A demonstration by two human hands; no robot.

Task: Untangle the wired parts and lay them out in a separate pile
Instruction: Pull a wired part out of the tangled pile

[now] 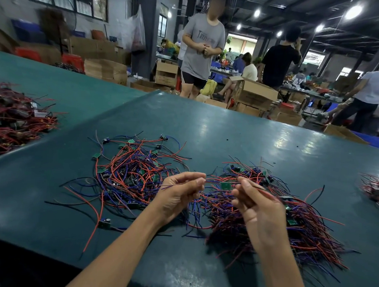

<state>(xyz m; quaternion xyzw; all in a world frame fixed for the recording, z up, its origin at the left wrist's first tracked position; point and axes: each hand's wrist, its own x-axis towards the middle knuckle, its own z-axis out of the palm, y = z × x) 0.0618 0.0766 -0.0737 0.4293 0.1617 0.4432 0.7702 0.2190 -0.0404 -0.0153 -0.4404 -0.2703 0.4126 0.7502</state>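
One wired part, a small green circuit board [225,185] with red, blue and black leads, is stretched between my two hands above the table. My left hand [179,195] pinches its wires on the left; my right hand [254,202] pinches the wires on the right. Below and right of my right hand lies a dense tangled heap of wired boards [289,225]. Left of my left hand spreads a looser pile of wired boards [130,173]. One single part [104,223] lies alone near the front left.
The dark green table [239,132] reaches a far edge ahead. A second table on the left carries a red-wired heap [13,118]. Another small heap [375,190] sits at the right edge. A person in a grey shirt [201,52] stands beyond the table, with cardboard boxes [256,94] and other workers behind.
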